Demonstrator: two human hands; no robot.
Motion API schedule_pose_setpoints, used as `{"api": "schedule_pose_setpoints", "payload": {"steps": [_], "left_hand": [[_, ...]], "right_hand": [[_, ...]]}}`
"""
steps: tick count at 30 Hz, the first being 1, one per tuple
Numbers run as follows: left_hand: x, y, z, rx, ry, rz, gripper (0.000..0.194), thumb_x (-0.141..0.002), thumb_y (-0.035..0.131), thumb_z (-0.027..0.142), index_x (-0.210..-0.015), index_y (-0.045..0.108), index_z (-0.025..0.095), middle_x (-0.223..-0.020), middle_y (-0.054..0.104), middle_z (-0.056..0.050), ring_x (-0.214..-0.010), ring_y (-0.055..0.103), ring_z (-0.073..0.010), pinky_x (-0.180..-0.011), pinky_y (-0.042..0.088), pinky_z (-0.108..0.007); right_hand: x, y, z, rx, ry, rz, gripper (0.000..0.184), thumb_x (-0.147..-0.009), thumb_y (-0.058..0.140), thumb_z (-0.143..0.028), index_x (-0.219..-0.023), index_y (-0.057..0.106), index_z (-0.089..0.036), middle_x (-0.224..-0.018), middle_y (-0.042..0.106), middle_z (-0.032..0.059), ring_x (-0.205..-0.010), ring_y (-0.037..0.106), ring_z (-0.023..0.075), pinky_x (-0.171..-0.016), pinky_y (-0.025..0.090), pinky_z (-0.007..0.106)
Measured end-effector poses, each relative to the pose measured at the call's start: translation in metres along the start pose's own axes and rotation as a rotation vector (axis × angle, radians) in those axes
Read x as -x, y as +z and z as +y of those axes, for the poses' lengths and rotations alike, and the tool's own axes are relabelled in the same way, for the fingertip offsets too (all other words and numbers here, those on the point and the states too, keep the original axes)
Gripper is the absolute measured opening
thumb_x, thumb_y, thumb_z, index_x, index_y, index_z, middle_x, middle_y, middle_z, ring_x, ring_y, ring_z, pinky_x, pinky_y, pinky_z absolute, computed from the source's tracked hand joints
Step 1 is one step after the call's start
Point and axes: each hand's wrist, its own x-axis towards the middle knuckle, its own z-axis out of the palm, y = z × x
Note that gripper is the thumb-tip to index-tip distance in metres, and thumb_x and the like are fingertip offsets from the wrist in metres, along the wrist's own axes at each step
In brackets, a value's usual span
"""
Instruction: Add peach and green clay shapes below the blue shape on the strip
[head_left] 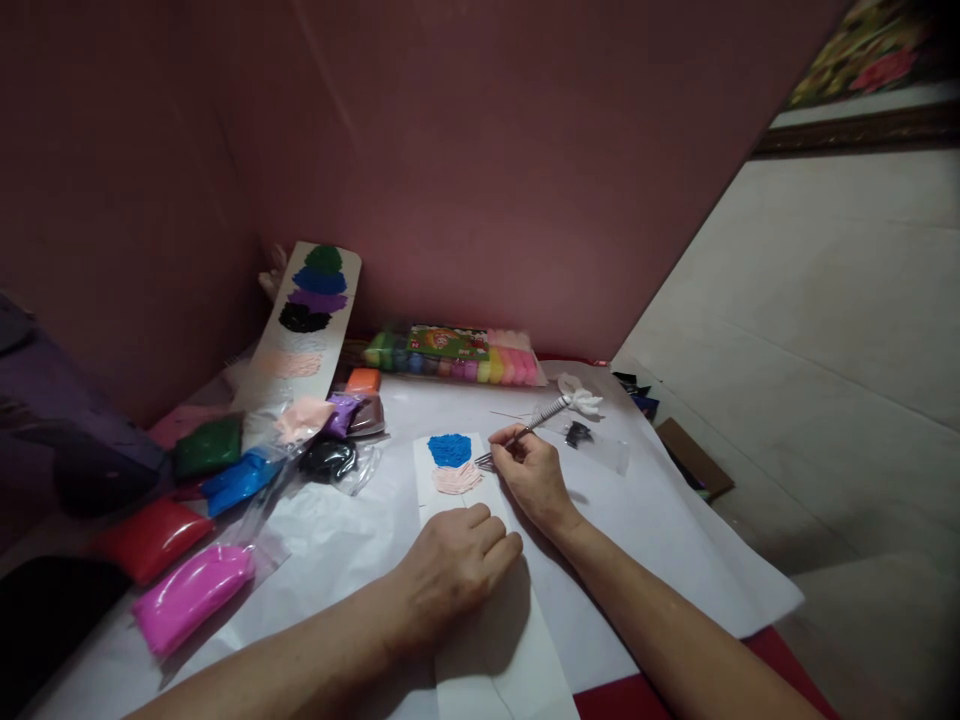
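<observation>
Between the thumb and fingers of my right hand (531, 468) is a small fork (546, 414) with a striped handle. Its tines are at the right edge of a pale peach clay patch (457, 479), which has ridged lines. Directly above that patch is a textured blue clay patch (449, 450). Both are on a long white card (517, 660) lying on the table. My left hand (463, 562) rests closed on the card below the patches, with fingers curled under; whatever they may hold is hidden.
Bagged clay lies at left, including a pink pack (196, 598) and a red pack (155, 536). A card with coloured patches (324, 305) leans by the wall. Behind stands a multicoloured clay package (457, 356). Right of the fork are white clay (586, 401) and a bag with black bits (611, 450).
</observation>
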Motion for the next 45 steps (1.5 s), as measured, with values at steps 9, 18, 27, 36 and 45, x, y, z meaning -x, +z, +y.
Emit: {"api": "schedule_pose_setpoints", "payload": {"steps": [9,18,27,36,45], "left_hand": [[-0.002,-0.002,0.001,0.026,-0.011,-0.070,0.014,-0.088,0.040,0.010,-0.084,0.053,0.014,-0.062,0.052,-0.001,-0.054,0.045,-0.0165,-0.044,0.035,-0.028],[0.002,-0.003,-0.003,0.296,-0.349,0.178,0.018,-0.087,0.043,0.011,-0.083,0.060,0.014,-0.066,0.059,-0.003,-0.060,0.054,-0.0143,-0.052,0.045,-0.026],[-0.003,-0.009,-0.012,0.631,-0.987,0.212,0.032,-0.084,0.052,0.022,-0.115,0.057,0.016,-0.071,0.064,0.001,-0.062,0.057,-0.0123,-0.063,0.048,-0.028],[-0.011,-0.015,-0.015,0.759,-1.171,0.258,0.023,-0.083,0.054,0.033,-0.067,0.056,0.017,-0.056,0.052,0.004,-0.056,0.048,-0.0098,-0.055,0.038,-0.022],[-0.007,-0.017,-0.016,0.623,-1.137,0.286,0.022,-0.085,0.052,0.028,-0.066,0.055,0.017,-0.055,0.051,0.004,-0.054,0.048,-0.0097,-0.055,0.038,-0.021]], "right_hand": [[-0.001,0.001,0.002,-0.157,0.058,-0.054,0.010,-0.075,0.056,-0.022,-0.077,0.062,-0.015,-0.065,0.061,-0.0002,-0.058,0.055,0.0129,-0.057,0.045,0.024],[-0.003,-0.003,0.004,-0.468,0.203,-0.035,0.010,-0.072,0.063,-0.024,-0.078,0.061,-0.016,-0.056,0.053,-0.0049,-0.046,0.045,0.0085,-0.045,0.039,0.020],[0.015,-0.007,-0.019,-0.443,-0.115,-0.042,0.002,-0.077,0.063,-0.019,-0.079,0.063,-0.018,-0.070,0.058,-0.0011,-0.057,0.053,0.0098,-0.053,0.043,0.021],[0.015,-0.003,-0.018,-0.507,-0.038,0.005,0.005,-0.078,0.063,-0.022,-0.082,0.061,-0.019,-0.067,0.058,-0.0018,-0.056,0.053,0.0104,-0.053,0.043,0.022],[0.003,-0.003,-0.001,-0.083,0.048,0.016,0.007,-0.072,0.053,-0.017,-0.075,0.059,-0.016,-0.063,0.058,-0.0011,-0.054,0.050,0.0120,-0.055,0.041,0.025]]}}
